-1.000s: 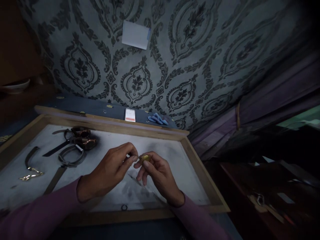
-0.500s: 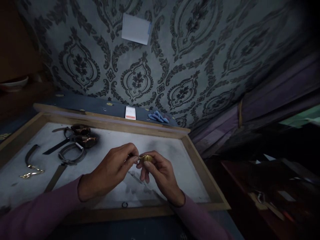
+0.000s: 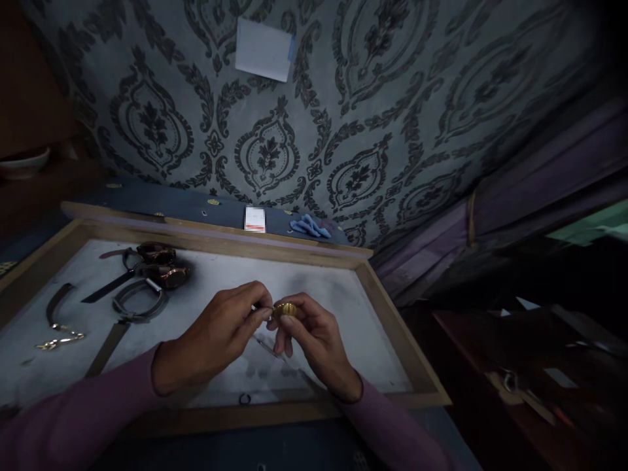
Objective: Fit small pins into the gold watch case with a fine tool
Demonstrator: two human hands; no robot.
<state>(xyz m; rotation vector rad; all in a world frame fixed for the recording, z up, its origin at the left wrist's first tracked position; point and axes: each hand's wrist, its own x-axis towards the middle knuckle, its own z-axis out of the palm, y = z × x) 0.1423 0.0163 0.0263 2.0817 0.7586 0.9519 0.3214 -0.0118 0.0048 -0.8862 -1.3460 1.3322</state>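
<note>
Between thumb and fingers, my right hand (image 3: 314, 333) grips a small round gold watch case (image 3: 285, 310) above the tray. My left hand (image 3: 223, 333) is pinched at the case's left edge; whatever lies between its fingertips is too small to make out. Under the hands a thin metal tool (image 3: 265, 345) lies on the white tray floor, partly hidden. A small dark ring (image 3: 244, 398) rests near the tray's front edge.
The wooden-framed tray (image 3: 400, 340) holds watches with dark straps (image 3: 164, 276) and a gold bracelet piece (image 3: 61, 341) at left. Behind its rim lie a small white packet (image 3: 255, 220) and a crumpled blue cloth (image 3: 310, 226). A cluttered dark red table (image 3: 471, 347) stands at right.
The view has shifted very slightly. Both hands keep nearly the same hold at the gold watch case, and the things in the tray have not moved.
</note>
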